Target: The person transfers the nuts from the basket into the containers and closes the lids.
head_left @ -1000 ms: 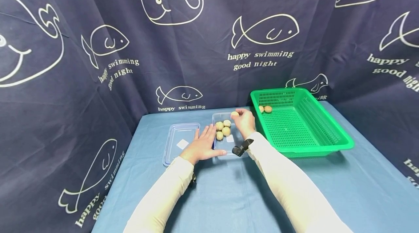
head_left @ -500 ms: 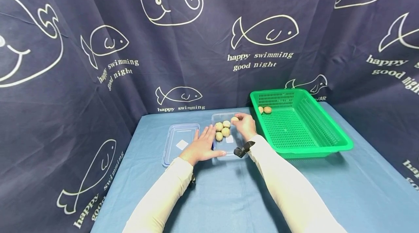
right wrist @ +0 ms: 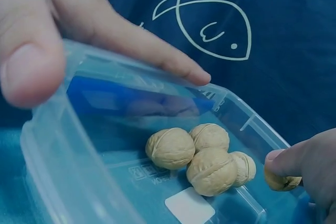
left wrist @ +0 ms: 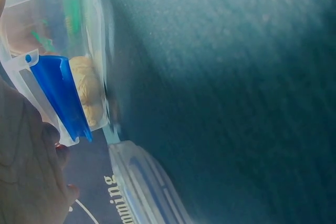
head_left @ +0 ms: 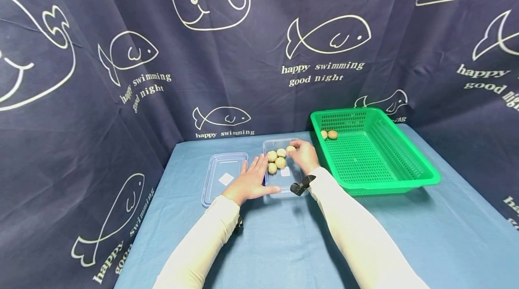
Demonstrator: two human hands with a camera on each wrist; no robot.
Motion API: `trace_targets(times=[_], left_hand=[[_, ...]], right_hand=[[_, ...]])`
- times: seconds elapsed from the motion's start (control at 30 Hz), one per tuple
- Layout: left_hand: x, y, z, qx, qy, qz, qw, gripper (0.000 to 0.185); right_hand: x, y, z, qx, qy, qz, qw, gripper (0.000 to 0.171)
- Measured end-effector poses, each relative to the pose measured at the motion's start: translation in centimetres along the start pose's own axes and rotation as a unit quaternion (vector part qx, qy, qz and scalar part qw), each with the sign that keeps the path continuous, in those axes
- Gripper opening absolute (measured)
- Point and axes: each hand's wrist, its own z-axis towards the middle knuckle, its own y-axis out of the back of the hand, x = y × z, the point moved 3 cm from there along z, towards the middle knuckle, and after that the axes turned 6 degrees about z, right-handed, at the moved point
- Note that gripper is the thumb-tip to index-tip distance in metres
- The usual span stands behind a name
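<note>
As the right hand [head_left: 305,156] pinches: its fingers [right wrist: 286,162] hold one walnut [head_left: 289,149] in the far right part of the clear box [head_left: 279,181]; whether that walnut touches the bottom I cannot tell
Left hand [head_left: 251,183]: fingers straight and spread along the box's left side, thumb reaching over the near edge
Four walnuts [head_left: 280,162]: bunched together in the box, just beside the pinched one
White label [right wrist: 190,206]: on the box bottom, near the bunch
Blue clasp [left wrist: 62,98]: on the box's left side
Lid [head_left: 227,165]: flat on the blue desk [head_left: 267,244], left of the box, partly behind the left hand
Green basket [head_left: 357,153]: right of the box, two walnuts [head_left: 332,135] side by side in its far left corner
White sleeves [head_left: 358,235]: on both arms
Curtain [head_left: 267,54]: dark blue behind everything, with white whales, fish and lettering
</note>
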Motion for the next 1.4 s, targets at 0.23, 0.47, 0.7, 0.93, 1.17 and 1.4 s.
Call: trace_targets(times=[0.23,0.47,0.7,0.93,1.17,1.4], left_hand=[[0.1,-0.1,0.1,0.001,0.003,-0.006,1.0000,0.120],[0.1,0.0,0.1,0.003,0.004,-0.003,1.0000,0.120],[0.0,0.3,-0.1,0.004,-0.001,-0.008,1.0000,0.120],[-0.1,0.3,-0.1,-0.003,-0.008,-0.005,1.0000,0.119],[0.1,0.2,-0.1,-0.005,-0.008,-0.006,0.9999,0.119],[-0.1,0.3,-0.1,0.006,-0.002,0.003,1.0000,0.118]], right_hand=[[0.4,0.0,-0.3,0.015,-0.002,-0.048,0.999,0.036],[0.4,-0.1,-0.2,0.019,-0.017,-0.045,0.999,0.039],[1.4,0.5,-0.1,-0.016,-0.022,0.001,1.000,0.043],[4.3,3.3,1.0,-0.057,0.005,0.112,0.992,0.041],[5.3,6.7,3.1,-0.098,0.046,0.211,0.972,0.035],[3.4,9.9,5.0,-0.095,0.110,0.268,0.953,0.032]])
